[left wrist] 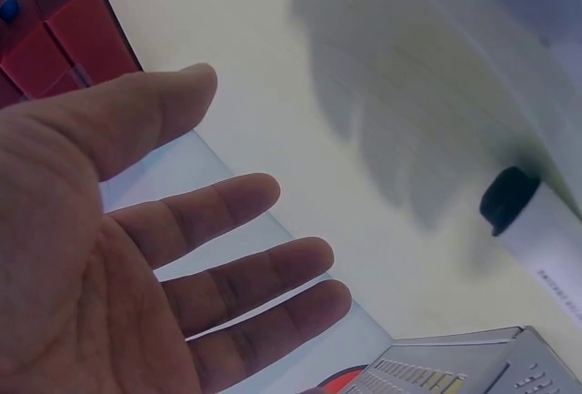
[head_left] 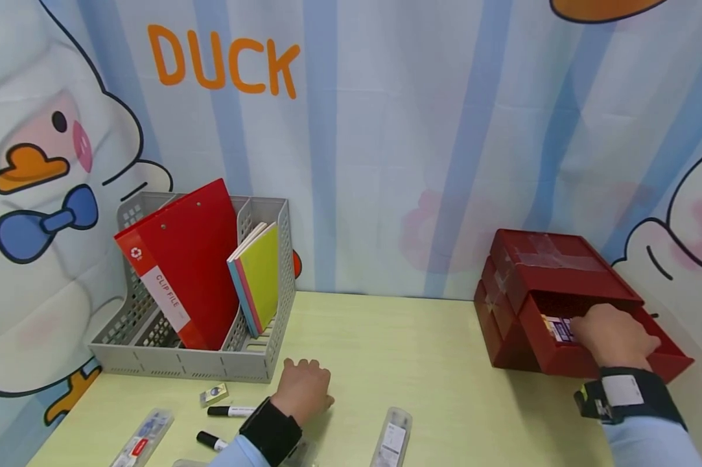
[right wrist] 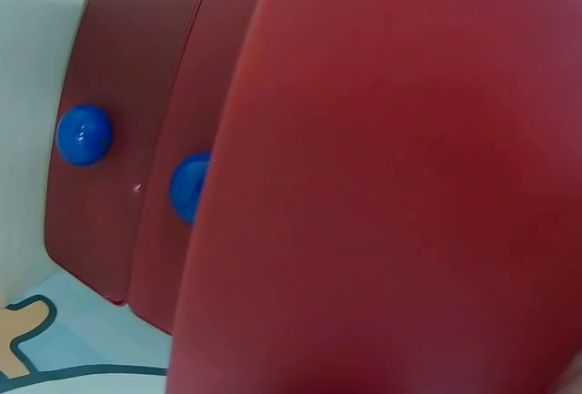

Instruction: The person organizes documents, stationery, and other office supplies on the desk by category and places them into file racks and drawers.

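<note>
My right hand (head_left: 613, 336) reaches over the front of a pulled-out top drawer (head_left: 566, 360) in a dark red drawer box (head_left: 551, 256). Its fingers dip inside and are hidden, so I cannot tell what they hold. Beside them in the drawer lies a small purple-and-white packet (head_left: 557, 329). The drawer's red front (right wrist: 391, 176) fills much of the right wrist view. Over the table, my left hand (head_left: 305, 392) is held with fingers apart and nothing in its palm (left wrist: 118, 267). Nearest to it are a black-capped white marker (head_left: 241, 411) and a second marker (head_left: 210, 441).
A grey divided basket (head_left: 210, 366) holds a red clip file (head_left: 193, 272) and colored notebooks (head_left: 263, 279). In front lie a small boxed eraser (head_left: 213, 394) and clear plastic cases (head_left: 393, 436). Lower drawers have blue knobs (right wrist: 85, 135). A duck-print curtain (head_left: 380, 143) hangs behind.
</note>
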A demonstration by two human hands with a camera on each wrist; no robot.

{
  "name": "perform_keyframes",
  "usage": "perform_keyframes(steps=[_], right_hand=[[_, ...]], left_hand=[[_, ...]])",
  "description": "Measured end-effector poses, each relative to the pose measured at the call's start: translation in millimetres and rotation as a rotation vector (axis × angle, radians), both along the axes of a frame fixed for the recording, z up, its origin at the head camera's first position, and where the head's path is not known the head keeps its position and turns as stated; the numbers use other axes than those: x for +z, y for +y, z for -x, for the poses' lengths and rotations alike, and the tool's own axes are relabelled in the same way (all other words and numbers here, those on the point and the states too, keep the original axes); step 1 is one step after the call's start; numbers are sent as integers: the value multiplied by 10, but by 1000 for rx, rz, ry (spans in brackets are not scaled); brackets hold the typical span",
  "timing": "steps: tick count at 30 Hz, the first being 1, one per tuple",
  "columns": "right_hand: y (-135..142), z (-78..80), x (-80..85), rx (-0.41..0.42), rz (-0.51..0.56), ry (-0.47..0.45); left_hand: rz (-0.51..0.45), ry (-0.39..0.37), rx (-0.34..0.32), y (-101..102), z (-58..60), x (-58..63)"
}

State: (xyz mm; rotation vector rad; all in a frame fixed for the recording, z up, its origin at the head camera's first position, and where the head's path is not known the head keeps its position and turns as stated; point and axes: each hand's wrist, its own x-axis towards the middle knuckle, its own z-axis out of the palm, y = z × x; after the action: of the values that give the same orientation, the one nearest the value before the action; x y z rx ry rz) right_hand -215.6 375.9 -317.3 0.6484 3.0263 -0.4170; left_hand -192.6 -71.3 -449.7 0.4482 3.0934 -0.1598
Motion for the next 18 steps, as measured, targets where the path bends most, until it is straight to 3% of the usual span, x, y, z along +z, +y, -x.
perform_keyframes(steps=[7, 18], right_hand=[[-198, -77, 69, 44, -32, 89], [-805, -253, 116, 213, -90, 304]], left_hand=[[-17, 0, 5, -10, 11, 15], [-58, 39, -7, -66, -15, 61]])
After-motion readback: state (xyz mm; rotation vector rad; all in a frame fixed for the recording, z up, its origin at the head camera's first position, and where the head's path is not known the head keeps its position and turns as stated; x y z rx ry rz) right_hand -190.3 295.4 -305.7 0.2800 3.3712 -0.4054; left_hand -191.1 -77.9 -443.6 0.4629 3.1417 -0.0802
